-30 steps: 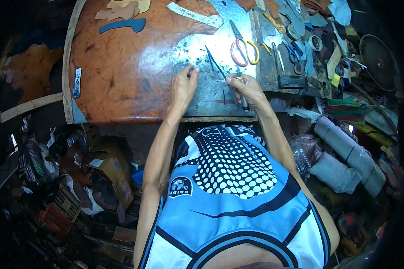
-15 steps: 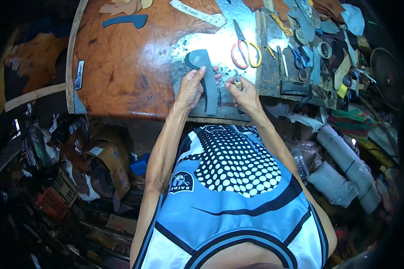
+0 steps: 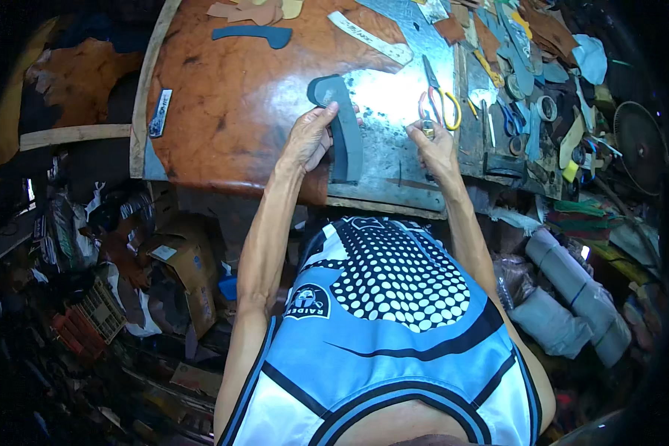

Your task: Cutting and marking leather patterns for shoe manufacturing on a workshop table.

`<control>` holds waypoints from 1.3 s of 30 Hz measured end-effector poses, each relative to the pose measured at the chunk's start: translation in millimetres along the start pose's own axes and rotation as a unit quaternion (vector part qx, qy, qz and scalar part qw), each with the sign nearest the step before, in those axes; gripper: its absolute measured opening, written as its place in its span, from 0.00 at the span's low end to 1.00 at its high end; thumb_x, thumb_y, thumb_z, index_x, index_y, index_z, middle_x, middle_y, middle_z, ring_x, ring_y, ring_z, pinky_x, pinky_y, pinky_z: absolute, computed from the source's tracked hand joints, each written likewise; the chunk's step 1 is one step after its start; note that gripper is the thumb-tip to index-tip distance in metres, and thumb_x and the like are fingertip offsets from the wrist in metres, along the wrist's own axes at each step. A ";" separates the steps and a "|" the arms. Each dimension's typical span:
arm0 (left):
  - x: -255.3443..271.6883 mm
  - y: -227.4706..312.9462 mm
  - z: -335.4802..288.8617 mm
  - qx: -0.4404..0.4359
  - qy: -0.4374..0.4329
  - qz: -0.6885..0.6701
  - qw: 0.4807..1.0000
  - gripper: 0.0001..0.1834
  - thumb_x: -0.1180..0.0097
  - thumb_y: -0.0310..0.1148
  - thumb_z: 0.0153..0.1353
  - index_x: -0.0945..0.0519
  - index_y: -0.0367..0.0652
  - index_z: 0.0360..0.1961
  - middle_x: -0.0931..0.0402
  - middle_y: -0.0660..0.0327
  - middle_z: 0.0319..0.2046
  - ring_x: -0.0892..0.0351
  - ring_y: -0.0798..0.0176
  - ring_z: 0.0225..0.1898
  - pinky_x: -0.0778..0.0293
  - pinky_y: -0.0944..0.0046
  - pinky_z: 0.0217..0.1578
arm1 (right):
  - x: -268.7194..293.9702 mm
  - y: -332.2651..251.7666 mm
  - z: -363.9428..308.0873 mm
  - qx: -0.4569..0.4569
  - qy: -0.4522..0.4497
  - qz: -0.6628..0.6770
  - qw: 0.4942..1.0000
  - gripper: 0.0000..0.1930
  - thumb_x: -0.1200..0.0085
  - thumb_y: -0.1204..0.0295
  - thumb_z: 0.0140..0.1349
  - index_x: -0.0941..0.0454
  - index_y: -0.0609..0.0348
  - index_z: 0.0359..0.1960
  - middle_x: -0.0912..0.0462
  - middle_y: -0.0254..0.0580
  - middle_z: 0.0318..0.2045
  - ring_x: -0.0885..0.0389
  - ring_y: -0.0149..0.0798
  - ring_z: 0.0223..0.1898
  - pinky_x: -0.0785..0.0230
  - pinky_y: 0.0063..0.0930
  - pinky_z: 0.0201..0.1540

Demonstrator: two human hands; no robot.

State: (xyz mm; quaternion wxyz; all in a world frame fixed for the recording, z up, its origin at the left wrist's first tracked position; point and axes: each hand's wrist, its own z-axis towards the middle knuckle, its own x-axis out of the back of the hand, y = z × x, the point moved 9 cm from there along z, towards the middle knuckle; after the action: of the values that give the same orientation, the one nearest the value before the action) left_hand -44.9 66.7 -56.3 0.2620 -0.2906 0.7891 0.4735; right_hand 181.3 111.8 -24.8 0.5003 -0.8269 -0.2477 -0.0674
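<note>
My left hand (image 3: 309, 138) pinches a dark grey axe-shaped piece (image 3: 346, 145), thumb on top and fingers beneath. The piece has a rounded end away from me and a long strip toward me; it looks like layered sheet material. To its right, my right hand (image 3: 438, 152) is closed around a small knife (image 3: 428, 129) with a brass-coloured collar; the fist hides most of the handle. Just beyond that hand lie scissors (image 3: 439, 104) with red and yellow handles, on the shiny metal plate (image 3: 390, 97).
Brown leather (image 3: 223, 111) covers the table's left part. A blue-grey cutout (image 3: 254, 35) and a white marked strip (image 3: 369, 39) lie at the back. At right are scraps, a tape roll (image 3: 546, 110) and blue-handled scissors (image 3: 510, 119). A fan (image 3: 638, 145) stands at far right.
The view has shifted, so the table sits farther right. My hands have moved apart, the left carrying the grey piece leftward over the table, the right keeping the knife and nearing the scissors.
</note>
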 end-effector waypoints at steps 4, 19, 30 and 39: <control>-4.5 14.0 1.2 0.021 0.060 0.200 0.978 0.16 0.41 0.33 0.67 0.21 0.34 0.51 0.17 0.57 0.43 0.18 0.68 0.38 0.21 0.66 0.39 | -33.6 -65.5 -1.6 0.125 -0.002 0.040 0.991 0.22 0.37 0.60 0.61 0.22 0.66 0.48 0.22 0.34 0.23 0.32 0.24 0.15 0.41 0.21 0.16; 3.8 88.8 -3.2 -0.009 -0.062 0.172 0.983 0.21 0.51 0.27 0.70 0.32 0.33 0.63 0.19 0.49 0.48 0.16 0.59 0.46 0.18 0.64 0.47 | -6.0 -85.9 11.6 0.133 0.145 -0.093 0.976 0.26 0.38 0.58 0.60 0.22 0.67 0.53 0.16 0.44 0.31 0.17 0.35 0.31 0.26 0.27 0.29; -3.2 111.7 -30.4 0.002 -0.172 0.325 0.930 0.27 0.48 0.27 0.67 0.34 0.33 0.67 0.19 0.55 0.42 0.17 0.66 0.37 0.19 0.68 0.43 | -89.3 -139.5 -9.9 0.106 -0.131 -0.103 0.980 0.14 0.39 0.63 0.62 0.21 0.61 0.27 0.25 0.31 0.17 0.30 0.25 0.16 0.39 0.24 0.18; 51.2 112.7 -92.3 0.039 -0.194 0.473 0.859 0.19 0.47 0.28 0.63 0.23 0.28 0.52 0.18 0.55 0.36 0.20 0.67 0.35 0.23 0.64 0.39 | 84.1 -45.7 -57.5 0.143 0.062 -0.397 0.904 0.14 0.41 0.63 0.60 0.17 0.63 0.36 0.18 0.51 0.24 0.19 0.42 0.26 0.28 0.40 0.33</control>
State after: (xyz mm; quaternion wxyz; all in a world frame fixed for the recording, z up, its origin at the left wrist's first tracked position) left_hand -172.8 16.1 13.7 0.1655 0.2256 0.7825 0.5562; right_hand 240.4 108.3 69.9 0.5595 -0.5734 -0.5313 -0.2755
